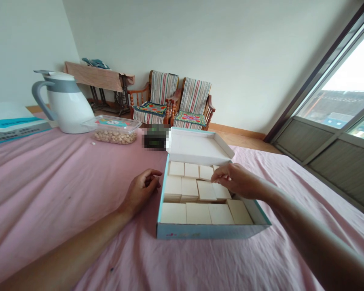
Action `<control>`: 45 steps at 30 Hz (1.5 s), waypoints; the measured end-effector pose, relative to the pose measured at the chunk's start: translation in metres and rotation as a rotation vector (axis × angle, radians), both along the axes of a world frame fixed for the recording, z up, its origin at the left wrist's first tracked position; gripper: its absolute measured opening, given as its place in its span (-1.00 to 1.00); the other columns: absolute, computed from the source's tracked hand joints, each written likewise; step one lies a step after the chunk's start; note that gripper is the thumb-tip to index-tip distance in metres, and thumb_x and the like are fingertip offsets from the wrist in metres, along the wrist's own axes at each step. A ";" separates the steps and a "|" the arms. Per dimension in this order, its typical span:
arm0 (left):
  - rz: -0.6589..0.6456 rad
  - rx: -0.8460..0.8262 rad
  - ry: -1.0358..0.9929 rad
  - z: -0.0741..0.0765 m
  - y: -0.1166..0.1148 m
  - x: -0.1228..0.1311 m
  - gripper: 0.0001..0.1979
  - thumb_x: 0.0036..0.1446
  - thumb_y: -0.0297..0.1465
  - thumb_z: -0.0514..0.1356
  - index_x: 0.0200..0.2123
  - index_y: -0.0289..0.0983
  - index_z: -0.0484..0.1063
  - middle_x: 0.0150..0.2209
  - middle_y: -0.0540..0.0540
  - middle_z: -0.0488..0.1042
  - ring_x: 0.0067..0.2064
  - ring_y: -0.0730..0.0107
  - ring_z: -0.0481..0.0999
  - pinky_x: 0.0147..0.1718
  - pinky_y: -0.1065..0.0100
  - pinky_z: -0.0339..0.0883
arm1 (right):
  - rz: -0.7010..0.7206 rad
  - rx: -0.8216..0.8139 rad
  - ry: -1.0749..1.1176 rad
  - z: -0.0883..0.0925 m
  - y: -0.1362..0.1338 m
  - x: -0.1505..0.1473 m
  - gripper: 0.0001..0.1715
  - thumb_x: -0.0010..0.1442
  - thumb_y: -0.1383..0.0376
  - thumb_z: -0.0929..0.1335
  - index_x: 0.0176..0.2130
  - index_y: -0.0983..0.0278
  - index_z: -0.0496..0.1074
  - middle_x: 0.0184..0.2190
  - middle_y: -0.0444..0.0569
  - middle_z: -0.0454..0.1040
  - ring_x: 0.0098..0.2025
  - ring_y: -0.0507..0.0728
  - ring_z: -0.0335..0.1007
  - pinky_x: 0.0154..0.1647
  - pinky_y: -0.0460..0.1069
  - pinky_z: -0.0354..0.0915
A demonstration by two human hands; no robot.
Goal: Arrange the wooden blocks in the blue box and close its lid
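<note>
A light-blue cardboard box stands on the pink cloth with its lid tipped back. Inside, stacks of cream square cards lie in three rows; some in the middle row sit askew. My right hand reaches in over the right wall. Its thumb and fingertips pinch at the edge of a cream card in the back row, which looks slightly tilted. My left hand rests on the cloth just left of the box, fingers loosely curled and apart, holding nothing.
Behind on the left stand a white-and-grey jug, a clear plastic tub of nuts or similar pieces, and a white-and-blue package. A pixelated dark object is beside the lid. Two wooden armchairs stand beyond the bed-like surface.
</note>
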State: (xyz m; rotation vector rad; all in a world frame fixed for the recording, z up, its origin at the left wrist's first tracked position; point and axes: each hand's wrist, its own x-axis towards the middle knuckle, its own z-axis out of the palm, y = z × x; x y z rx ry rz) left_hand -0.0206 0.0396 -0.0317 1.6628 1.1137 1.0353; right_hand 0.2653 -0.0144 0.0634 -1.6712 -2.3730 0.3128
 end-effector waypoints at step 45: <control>0.001 -0.021 0.012 0.003 -0.001 0.000 -0.69 0.08 -0.25 0.09 -0.16 -0.32 0.39 -0.42 -0.06 0.47 -0.36 0.29 0.48 -0.39 0.37 0.31 | -0.098 0.167 -0.264 -0.018 0.009 0.002 -0.55 0.12 0.32 0.30 0.02 0.38 0.36 -0.05 0.19 0.41 0.00 0.24 0.31 0.01 0.09 0.15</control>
